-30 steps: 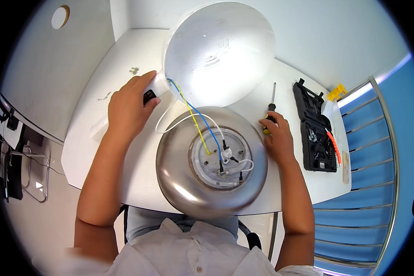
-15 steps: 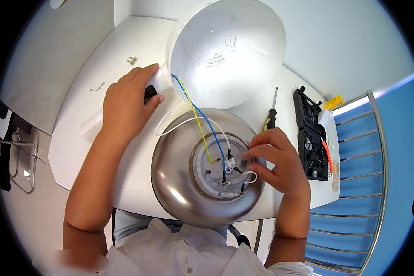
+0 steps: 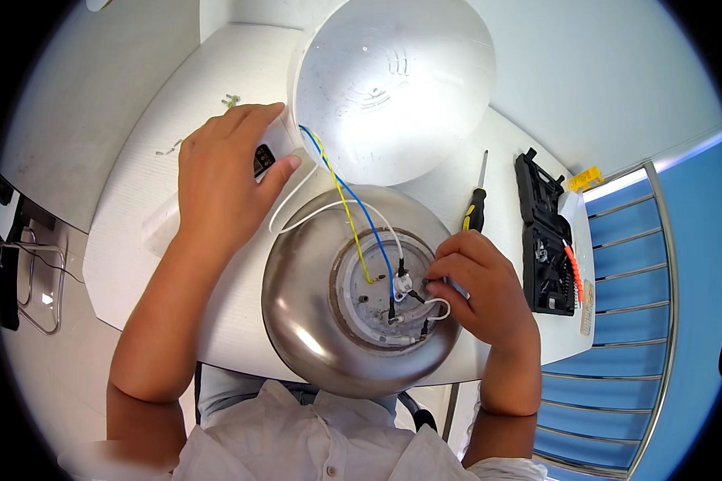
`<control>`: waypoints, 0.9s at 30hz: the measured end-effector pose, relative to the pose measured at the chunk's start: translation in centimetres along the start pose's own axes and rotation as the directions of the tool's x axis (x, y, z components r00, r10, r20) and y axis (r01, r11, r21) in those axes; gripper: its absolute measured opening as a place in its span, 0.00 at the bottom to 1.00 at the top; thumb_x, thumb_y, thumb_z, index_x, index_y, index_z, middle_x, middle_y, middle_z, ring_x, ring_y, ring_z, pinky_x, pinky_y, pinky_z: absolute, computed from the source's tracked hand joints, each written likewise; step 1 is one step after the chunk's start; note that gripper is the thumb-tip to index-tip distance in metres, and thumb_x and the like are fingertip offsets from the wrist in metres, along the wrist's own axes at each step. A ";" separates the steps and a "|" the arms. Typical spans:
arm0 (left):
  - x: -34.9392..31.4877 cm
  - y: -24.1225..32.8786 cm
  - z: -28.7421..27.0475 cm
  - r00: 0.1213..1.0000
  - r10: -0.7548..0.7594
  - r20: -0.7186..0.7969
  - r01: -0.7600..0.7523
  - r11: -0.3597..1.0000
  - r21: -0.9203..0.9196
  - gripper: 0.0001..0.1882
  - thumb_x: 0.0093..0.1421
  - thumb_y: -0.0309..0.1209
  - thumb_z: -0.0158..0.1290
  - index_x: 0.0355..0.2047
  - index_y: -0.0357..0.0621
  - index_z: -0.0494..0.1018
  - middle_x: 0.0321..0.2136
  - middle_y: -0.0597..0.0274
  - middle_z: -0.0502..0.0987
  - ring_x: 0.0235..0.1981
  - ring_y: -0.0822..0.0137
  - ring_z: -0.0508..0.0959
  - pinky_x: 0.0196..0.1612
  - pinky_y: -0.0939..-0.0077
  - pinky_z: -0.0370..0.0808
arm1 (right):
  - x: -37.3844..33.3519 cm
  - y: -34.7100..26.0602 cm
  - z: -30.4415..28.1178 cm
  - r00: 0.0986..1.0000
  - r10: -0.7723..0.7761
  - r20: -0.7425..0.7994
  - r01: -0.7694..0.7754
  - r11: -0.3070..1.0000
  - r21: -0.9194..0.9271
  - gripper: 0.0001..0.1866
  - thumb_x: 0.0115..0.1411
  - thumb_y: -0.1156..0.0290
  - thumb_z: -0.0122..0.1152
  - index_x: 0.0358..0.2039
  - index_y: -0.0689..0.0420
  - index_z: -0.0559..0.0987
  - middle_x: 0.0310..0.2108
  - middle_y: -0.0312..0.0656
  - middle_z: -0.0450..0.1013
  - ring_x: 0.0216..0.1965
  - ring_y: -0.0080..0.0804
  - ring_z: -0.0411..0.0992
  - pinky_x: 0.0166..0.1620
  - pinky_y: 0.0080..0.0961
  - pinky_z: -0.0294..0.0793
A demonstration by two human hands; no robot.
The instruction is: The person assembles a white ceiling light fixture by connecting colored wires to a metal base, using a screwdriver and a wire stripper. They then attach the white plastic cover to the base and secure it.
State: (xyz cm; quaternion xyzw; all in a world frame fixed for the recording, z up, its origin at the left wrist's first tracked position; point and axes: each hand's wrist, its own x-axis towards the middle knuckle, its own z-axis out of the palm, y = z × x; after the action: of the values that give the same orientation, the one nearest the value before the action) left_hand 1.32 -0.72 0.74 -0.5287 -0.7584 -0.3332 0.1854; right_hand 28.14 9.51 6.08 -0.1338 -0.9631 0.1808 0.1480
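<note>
An upturned steel pot rests in front of me, its round base plate showing terminals and a thermostat-like part. Blue, white and yellow-green wires run from it to a white plastic bowl-shaped housing propped behind. My left hand grips the housing's white side handle, which has a black socket. My right hand is at the right edge of the base plate, thumb and fingertips pinched together; whatever is between them is hidden. A short white wire loops beside its thumb.
A yellow-and-black screwdriver lies right of the pot. Farther right are an open black tool case, an orange flexible shaft and a yellow item. Small screws lie at far left. A metal railing stands beyond the table.
My right fingers have closed into a pinch at the plate's edge. My left thumb has shifted over the handle, and the housing has moved slightly up and left.
</note>
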 end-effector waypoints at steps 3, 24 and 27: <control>0.0 0.4 0.2 0.998 -0.050 0.047 0.054 0.996 -0.072 0.26 0.48 0.33 0.63 0.49 0.43 0.72 0.44 0.60 0.75 0.40 0.59 0.76 0.43 0.64 0.72 | 0.0 0.3 0.4 0.998 -0.056 -0.024 0.056 0.998 -0.024 0.09 0.46 0.78 0.64 0.29 0.56 0.75 0.33 0.39 0.68 0.34 0.40 0.68 0.37 0.32 0.69; -0.2 0.2 0.5 0.991 -0.069 0.111 0.084 0.987 -0.137 0.26 0.50 0.32 0.62 0.49 0.43 0.70 0.44 0.56 0.74 0.42 0.52 0.75 0.44 0.63 0.72 | -0.5 0.8 1.9 0.989 -0.084 -0.123 0.090 0.995 0.041 0.10 0.41 0.79 0.65 0.26 0.56 0.75 0.32 0.40 0.69 0.32 0.40 0.66 0.35 0.30 0.67; -0.3 0.0 0.5 0.996 -0.050 0.073 0.058 0.993 -0.106 0.25 0.50 0.34 0.62 0.48 0.43 0.72 0.43 0.56 0.75 0.40 0.54 0.76 0.43 0.64 0.73 | -0.4 1.6 2.3 0.981 -0.119 -0.151 0.131 0.988 0.078 0.10 0.39 0.78 0.64 0.25 0.55 0.74 0.32 0.40 0.68 0.33 0.40 0.65 0.36 0.31 0.66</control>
State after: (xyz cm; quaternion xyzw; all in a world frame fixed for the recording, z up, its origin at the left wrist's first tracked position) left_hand 1.46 -0.55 0.24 -0.5285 -0.7594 -0.3598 0.1209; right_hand 28.08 10.08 3.34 -0.0792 -0.9473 0.2026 0.2351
